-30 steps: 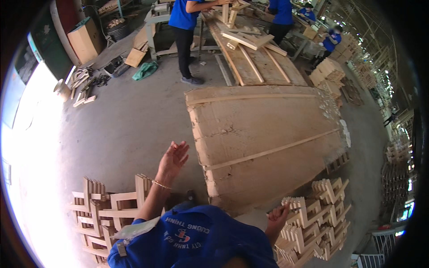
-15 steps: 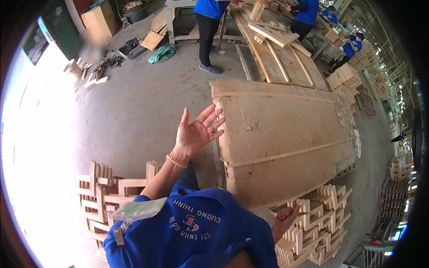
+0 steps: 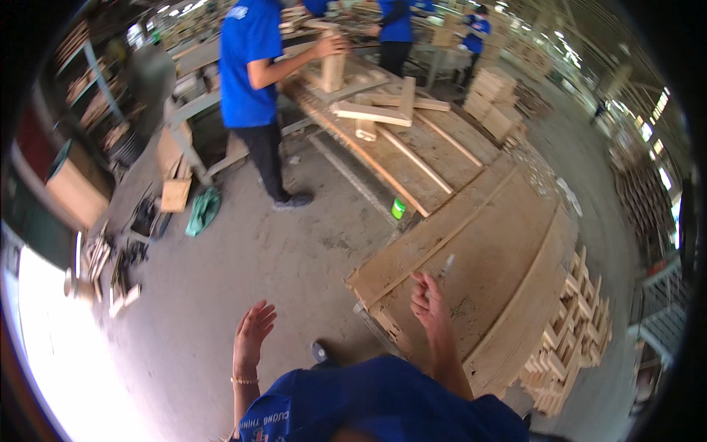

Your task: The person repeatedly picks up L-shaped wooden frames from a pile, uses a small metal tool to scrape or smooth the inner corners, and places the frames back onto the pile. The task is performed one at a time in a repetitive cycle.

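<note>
My left hand (image 3: 254, 331) is raised over the floor, its fingers stretched out and nothing in it. A beaded bracelet circles that wrist. Over the near end of a brown, cardboard-like worktop (image 3: 486, 254) my right hand (image 3: 429, 300) is closed, its fingers curled. Whatever it may hold is too small to name. Just beyond its fingertips shows a small whitish object (image 3: 448, 263), blurred; I cannot tell whether it is held or lies on the worktop. Two raised strips run across this worktop.
A green-and-white container (image 3: 398, 208) sits by the far bench's edge. Joined wooden pieces (image 3: 375, 112) lie on that bench, where a co-worker in blue (image 3: 250, 66) handles wood. Stacked wooden frames (image 3: 571, 335) stand at right. A green cloth (image 3: 203, 211) lies on the floor.
The view has swung toward the left and up. My left hand has moved away from the worktop's edge; my right hand has come up from beside the frames to over the worktop.
</note>
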A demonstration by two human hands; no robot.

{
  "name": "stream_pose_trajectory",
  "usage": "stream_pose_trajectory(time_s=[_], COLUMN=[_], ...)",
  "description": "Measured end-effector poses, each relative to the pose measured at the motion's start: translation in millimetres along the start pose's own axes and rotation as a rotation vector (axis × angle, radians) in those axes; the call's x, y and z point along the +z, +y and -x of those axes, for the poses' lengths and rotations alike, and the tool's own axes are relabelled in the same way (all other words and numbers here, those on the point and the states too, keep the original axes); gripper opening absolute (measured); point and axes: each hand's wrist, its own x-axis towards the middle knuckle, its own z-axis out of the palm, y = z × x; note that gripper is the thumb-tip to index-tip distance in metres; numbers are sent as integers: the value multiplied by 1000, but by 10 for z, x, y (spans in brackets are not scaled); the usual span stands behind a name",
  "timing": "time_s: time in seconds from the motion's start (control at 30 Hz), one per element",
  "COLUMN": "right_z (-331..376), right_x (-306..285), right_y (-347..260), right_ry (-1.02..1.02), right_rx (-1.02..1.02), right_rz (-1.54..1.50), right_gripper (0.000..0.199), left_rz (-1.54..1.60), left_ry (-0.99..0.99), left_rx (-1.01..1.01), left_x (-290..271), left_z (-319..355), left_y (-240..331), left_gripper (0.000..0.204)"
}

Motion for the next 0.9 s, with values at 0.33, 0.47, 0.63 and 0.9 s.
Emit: stream_pose_trajectory(time_s=[0.33, 0.47, 0.63, 0.9], right_z=[-1586, -2324, -3333, -4429], right_x=[629, 654, 895, 1131], right_y=[-132, -208, -351, -465], right_ry=[43, 144, 214, 414], right_rx=[-84, -133, -145, -210], right_rz=[66, 61, 92, 165], right_gripper=[39, 46, 44, 49], left_rz=[44, -23, -146, -508], left_ry=[-176, -270, -260, -394], left_rx=[-87, -162, -141, 73], left_x=[-231, 54, 405, 1085], left_z=[-1478, -2180, -2944, -4285], left_y=[176, 495, 905, 1161], left_gripper=[51, 45, 41, 39])
